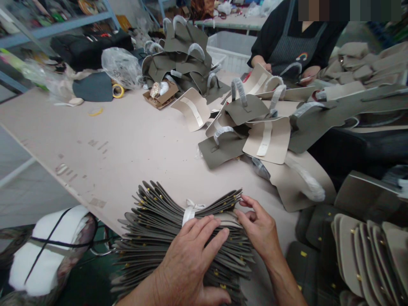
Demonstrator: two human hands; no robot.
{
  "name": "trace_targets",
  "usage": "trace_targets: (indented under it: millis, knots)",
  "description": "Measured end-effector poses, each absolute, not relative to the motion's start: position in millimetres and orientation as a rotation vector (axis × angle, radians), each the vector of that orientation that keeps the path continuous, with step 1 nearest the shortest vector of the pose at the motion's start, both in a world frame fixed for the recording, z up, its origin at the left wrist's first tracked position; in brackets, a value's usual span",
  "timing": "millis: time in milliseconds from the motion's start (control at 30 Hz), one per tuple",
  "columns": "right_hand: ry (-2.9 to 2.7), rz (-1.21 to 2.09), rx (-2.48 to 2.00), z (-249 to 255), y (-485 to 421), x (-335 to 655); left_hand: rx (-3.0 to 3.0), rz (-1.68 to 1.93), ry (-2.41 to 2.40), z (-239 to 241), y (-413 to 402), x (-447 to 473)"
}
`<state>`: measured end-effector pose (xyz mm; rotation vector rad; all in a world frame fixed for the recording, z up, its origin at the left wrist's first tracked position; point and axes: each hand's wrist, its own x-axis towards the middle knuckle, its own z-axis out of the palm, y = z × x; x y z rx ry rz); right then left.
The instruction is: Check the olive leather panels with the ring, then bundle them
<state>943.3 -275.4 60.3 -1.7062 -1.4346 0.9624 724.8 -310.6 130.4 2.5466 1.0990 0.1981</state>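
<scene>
A thick bundle of dark grey-green leather pieces lies on edge at the table's near side, fanned at both ends. Small yellow marks or metal bits dot the pieces, and a white tie with a knot goes round the upper part. My left hand rests flat across the middle of the bundle, fingers stretched out and the thumb apart. At the right end, my right hand pinches the tips of some upper pieces between thumb and fingers. The bundle's lower middle is hidden under my left hand and forearm.
Bag panels with wrapped handles spread over the table ahead and to the right. More leather pieces stand stacked at lower right. Across the table a person in a striped apron handles panels. A small cardboard box and yellow tape lie farther back.
</scene>
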Motion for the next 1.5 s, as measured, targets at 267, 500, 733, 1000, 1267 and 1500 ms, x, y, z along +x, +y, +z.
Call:
trace_targets:
  millis: [267, 500, 733, 1000, 1267, 1500]
  knots:
    - [-1.446, 0.957, -1.745, 62.8, -277.8, 942.8, 2.562, 0.174, 1.103, 131.2, -311.7, 725.3]
    - [-1.313, 1.039, -1.624, 58.0, -281.8, 944.5, 2.563, 0.220, 1.107, 129.9, -310.9, 725.4]
    - [-1.349, 1.133, -1.617, 57.6, -272.1, 943.2, 2.579, 0.192, 1.104, 130.6, -311.5, 724.4]
    - [-1.266, 1.159, -1.656, 49.8, -277.9, 943.0, 2.571, 0.212, 1.109, 130.0, -311.8, 725.0]
    - [-1.239, 1.093, -1.685, 51.0, -284.9, 944.6, 2.576, 0.205, 1.112, 130.3, -311.2, 725.2]
    - [-1.400, 0.811, -1.704, 50.7, -285.5, 953.3, 2.557, 0.213, 1.122, 131.4, -310.7, 725.4]
